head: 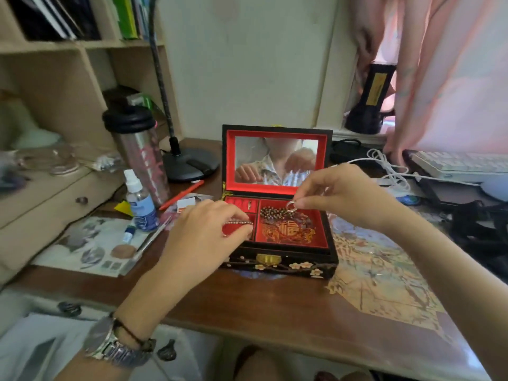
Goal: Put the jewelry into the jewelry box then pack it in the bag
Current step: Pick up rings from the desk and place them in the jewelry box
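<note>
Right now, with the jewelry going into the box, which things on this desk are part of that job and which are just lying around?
Part of the job:
jewelry box, open
ring, pinched in the right hand
silver chain, held by the left hand
beaded bracelet, already in the big compartment

Just lying about:
steel tumbler
spray bottle
red pen
desk lamp
white cable
keyboard

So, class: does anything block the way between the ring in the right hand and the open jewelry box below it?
Nothing visible does. The right hand pinches the ring above the jewelry box, whose lid stands open; only the beaded necklace lies in the compartment below.
</note>
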`<action>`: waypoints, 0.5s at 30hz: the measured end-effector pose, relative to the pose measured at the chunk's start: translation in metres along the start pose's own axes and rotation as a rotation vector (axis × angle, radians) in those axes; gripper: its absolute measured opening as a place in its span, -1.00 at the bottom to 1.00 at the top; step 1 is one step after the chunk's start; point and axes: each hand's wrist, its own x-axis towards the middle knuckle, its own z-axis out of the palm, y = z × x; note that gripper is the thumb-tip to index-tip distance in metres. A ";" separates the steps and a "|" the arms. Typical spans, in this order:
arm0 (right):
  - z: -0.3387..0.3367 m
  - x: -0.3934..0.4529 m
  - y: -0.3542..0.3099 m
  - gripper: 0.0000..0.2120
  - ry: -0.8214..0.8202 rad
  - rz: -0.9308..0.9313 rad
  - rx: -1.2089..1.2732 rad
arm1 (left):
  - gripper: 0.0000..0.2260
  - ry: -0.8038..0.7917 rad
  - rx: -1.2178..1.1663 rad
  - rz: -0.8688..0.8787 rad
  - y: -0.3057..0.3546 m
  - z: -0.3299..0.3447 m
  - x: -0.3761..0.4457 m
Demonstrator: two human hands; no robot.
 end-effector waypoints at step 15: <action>0.061 0.098 0.007 -0.97 -0.142 -0.120 -0.039 | -0.55 -0.180 0.046 -0.141 -0.044 0.014 0.021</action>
